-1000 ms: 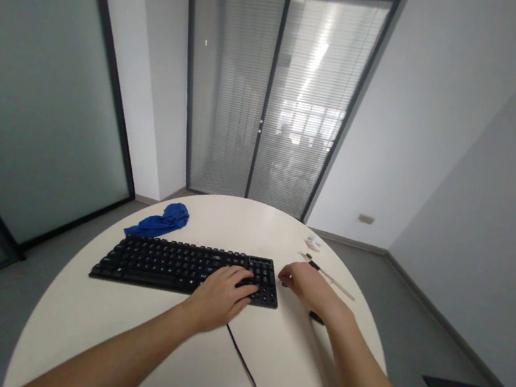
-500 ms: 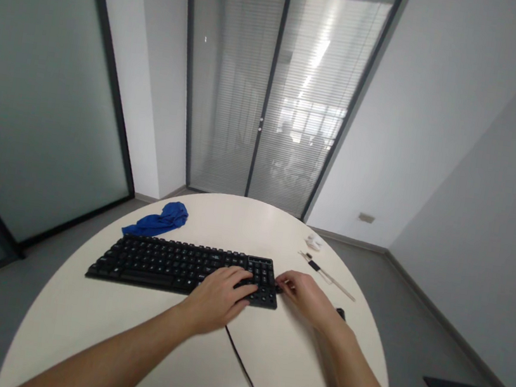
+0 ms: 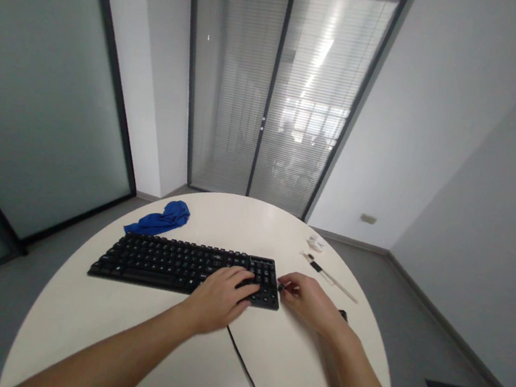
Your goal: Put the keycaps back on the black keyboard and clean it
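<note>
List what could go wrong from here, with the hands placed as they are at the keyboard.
The small black piece in the right hand's fingertips could slip, as little of it shows beyond them.
The left hand lies over the number keys of the keyboard, so it might press some.
The black object partly hidden near the right wrist could get knocked.

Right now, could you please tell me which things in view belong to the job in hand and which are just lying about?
In hand:
- keyboard, under the left hand
- small dark piece, at the right hand's fingertips
- black cable, probably

Apparently lying about:
- blue cloth
- thin stick
- small white item
- dark item behind the right forearm
</note>
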Action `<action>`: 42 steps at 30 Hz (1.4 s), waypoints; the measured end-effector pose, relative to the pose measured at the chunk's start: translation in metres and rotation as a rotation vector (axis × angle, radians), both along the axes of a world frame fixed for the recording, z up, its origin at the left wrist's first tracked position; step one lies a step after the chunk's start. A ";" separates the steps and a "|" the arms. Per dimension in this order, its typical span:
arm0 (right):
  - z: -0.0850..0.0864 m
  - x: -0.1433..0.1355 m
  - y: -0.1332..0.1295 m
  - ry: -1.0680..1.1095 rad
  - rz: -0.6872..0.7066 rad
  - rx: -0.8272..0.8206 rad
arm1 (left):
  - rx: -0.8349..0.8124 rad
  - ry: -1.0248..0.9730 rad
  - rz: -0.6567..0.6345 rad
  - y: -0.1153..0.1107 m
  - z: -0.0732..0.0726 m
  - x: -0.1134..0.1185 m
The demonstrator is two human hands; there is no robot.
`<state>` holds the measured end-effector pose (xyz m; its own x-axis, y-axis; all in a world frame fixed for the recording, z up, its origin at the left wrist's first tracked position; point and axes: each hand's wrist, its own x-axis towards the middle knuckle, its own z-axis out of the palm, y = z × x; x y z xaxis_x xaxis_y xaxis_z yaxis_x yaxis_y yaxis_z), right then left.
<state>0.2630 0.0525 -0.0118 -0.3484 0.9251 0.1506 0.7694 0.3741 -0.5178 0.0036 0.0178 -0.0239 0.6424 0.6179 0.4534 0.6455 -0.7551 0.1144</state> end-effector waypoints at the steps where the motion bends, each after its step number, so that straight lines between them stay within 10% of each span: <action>1: 0.000 0.000 0.000 -0.001 0.001 0.000 | 0.000 0.001 0.001 0.000 0.000 0.000; 42: 0.012 -0.020 -0.008 0.040 0.225 0.156 | -0.013 -0.021 0.004 -0.001 0.001 -0.005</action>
<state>0.2432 0.0443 -0.0002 -0.5332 0.7899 0.3029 0.6383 0.6106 -0.4688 -0.0015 0.0168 -0.0230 0.6307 0.6262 0.4583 0.6457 -0.7511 0.1376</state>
